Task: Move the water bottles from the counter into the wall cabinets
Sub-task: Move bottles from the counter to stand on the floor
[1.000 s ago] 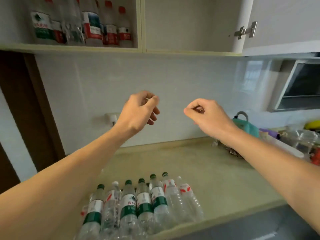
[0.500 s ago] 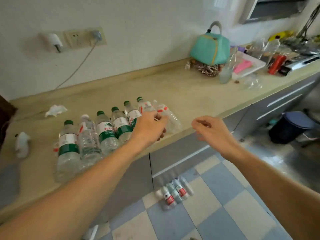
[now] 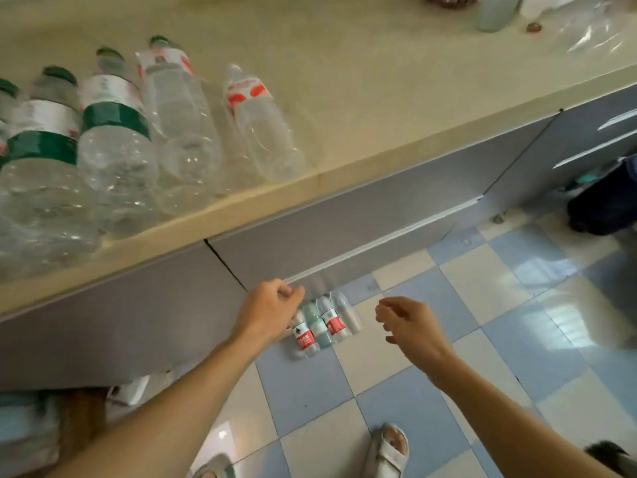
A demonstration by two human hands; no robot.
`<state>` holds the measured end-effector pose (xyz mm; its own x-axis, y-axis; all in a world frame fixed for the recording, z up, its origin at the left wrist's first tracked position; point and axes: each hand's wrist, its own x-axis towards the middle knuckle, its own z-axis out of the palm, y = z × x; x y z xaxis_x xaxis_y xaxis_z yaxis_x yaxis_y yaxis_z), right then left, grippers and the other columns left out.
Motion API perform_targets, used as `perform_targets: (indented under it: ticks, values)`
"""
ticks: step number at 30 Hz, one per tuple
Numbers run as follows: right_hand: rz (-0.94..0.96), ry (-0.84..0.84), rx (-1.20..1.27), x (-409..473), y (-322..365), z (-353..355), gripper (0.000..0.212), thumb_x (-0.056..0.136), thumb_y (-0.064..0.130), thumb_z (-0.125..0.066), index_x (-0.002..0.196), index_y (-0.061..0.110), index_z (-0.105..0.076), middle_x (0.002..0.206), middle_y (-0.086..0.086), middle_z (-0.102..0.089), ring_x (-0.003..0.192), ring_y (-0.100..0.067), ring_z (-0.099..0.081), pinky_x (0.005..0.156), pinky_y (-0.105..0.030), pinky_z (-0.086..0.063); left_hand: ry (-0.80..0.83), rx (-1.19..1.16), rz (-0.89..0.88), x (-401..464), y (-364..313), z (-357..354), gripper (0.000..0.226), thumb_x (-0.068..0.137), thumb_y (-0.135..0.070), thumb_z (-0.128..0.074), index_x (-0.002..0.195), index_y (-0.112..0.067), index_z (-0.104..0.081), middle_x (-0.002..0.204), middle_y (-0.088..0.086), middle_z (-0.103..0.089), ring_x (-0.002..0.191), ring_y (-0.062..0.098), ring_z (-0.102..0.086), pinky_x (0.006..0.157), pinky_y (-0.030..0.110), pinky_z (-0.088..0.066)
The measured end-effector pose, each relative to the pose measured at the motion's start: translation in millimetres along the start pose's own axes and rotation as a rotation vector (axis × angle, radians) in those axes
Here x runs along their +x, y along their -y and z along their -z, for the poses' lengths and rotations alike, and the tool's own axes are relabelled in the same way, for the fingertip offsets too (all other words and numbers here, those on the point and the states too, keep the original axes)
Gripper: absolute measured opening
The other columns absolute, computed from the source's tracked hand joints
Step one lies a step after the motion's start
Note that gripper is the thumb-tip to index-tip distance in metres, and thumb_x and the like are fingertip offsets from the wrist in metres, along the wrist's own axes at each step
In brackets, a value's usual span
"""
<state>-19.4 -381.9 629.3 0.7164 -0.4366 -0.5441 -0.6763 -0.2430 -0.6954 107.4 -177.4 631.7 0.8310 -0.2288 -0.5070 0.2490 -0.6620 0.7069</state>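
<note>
Both hands (image 3: pixel 272 312) (image 3: pixel 410 322) low, empty — floor bottles (image 3: pixel 322 326) beneath.

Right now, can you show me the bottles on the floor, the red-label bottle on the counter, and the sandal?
bottles on the floor (image 3: pixel 322 327), head view, label.
red-label bottle (image 3: pixel 262 122), head view, clear body.
sandal (image 3: pixel 389 450), head view, strap.

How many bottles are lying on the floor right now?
4 bottles, side by side on the floor tiles against the base cabinet, between the left hand and right hand; the left hand may hide more.

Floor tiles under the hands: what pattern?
Blue and cream checkerboard floor tiles, clearest in the head view.
</note>
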Motion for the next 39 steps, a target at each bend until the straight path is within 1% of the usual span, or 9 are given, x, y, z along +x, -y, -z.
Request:
perform_targets:
  ticks: [6,11,15,20,22,26,31,34,39]
  values:
    - [-0.111,0.126,-0.065,82.5,-109.5,-54.8,0.039,0.102,0.035,-0.055,0.136,0.017,-0.058,0.12,0.0,-0.065,0.105,-0.019,-0.065,0.098,-0.04,-0.055,-0.03,0.069,0.073,89.5,77.7,-79.8,0.031,0.091,-0.045,-0.065,0.087,-0.014,-0.067,0.083,0.011,-0.073,0.082,0.035,-0.071,0.078,0.048,-0.06]
    - [-0.126,0.174,-0.111,161.5,-192.0,-130.2,0.025,0.101,0.03,-0.057,0.119,0.016,-0.067,0.104,0.002,-0.069,0.093,-0.016,-0.066,0.091,-0.041,-0.057,-0.09,0.234,0.066,157.9,174.0,-146.2,0.042,0.095,-0.052,-0.052,0.078,-0.016,-0.064,0.078,0.006,-0.072,0.077,0.029,-0.068,0.074,0.042,-0.058]
    - [-0.116,0.231,-0.158,224.5,-254.1,-204.3,0.02,0.099,0.026,-0.056,0.114,0.016,-0.066,0.105,-0.003,-0.07,0.093,-0.023,-0.068,0.088,-0.042,-0.057,-0.076,0.316,0.112,210.3,267.7,-201.7,0.043,0.097,-0.056,-0.047,0.087,-0.017,-0.063,0.089,0.007,-0.072,0.084,0.029,-0.065,0.074,0.039,-0.056]
    - [-0.032,0.136,-0.216,297.8,-321.7,-274.0,0.021,0.097,0.018,-0.056,0.112,0.012,-0.069,0.112,-0.008,-0.069,0.095,-0.025,-0.064,0.077,-0.03,-0.048,-0.053,0.292,0.156,257.8,365.3,-265.6,0.037,0.096,-0.054,-0.055,0.103,-0.018,-0.06,0.105,0.004,-0.068,0.093,0.025,-0.06,0.074,0.033,-0.047]
    - [0.011,0.084,-0.233,322.5,-338.9,-291.4,0.025,0.097,0.018,-0.058,0.119,0.012,-0.067,0.118,-0.01,-0.067,0.101,-0.027,-0.062,0.08,-0.031,-0.047,-0.064,0.232,0.184,274.7,392.2,-283.7,0.04,0.094,-0.052,-0.059,0.112,-0.016,-0.055,0.11,0.006,-0.066,0.096,0.025,-0.059,0.074,0.031,-0.043]
    - [0.109,0.072,-0.304,359.2,-355.5,-319.9,0.041,0.097,0.023,-0.055,0.137,0.015,-0.06,0.139,-0.009,-0.06,0.121,-0.029,-0.058,0.097,-0.035,-0.046,-0.098,0.131,0.235,313.3,417.9,-303.4,0.055,0.09,-0.049,-0.068,0.125,-0.012,-0.048,0.12,0.011,-0.061,0.101,0.027,-0.059,0.074,0.029,-0.038]
    - [0.198,0.044,-0.319,363.8,-379.2,-350.0,0.052,0.098,0.02,-0.057,0.148,0.013,-0.048,0.154,-0.004,-0.044,0.141,-0.022,-0.04,0.113,-0.026,-0.026,-0.101,0.055,0.259,338.7,433.2,-323.0,0.066,0.087,-0.047,-0.072,0.131,-0.013,-0.036,0.12,0.012,-0.062,0.105,0.032,-0.063,0.073,0.032,-0.043]
    - [0.17,-0.006,-0.304,367.6,-390.7,-356.7,0.057,0.095,0.021,-0.063,0.149,0.015,-0.046,0.152,-0.008,-0.044,0.139,-0.027,-0.038,0.115,-0.034,-0.027,-0.071,0.015,0.247,340.3,440.7,-328.7,0.082,0.082,-0.037,-0.081,0.143,-0.017,-0.031,0.126,0.011,-0.062,0.11,0.033,-0.063,0.088,0.041,-0.055]
    - [0.07,0.032,-0.234,376.3,-394.4,-364.4,0.055,0.087,0.021,-0.074,0.139,0.015,-0.056,0.133,-0.01,-0.048,0.122,-0.029,-0.048,0.107,-0.042,-0.043,0.012,-0.02,0.254,332.5,455.8,-320.9,0.1,0.076,-0.029,-0.089,0.154,-0.024,-0.027,0.141,0.003,-0.057,0.119,0.027,-0.06,0.101,0.046,-0.051]
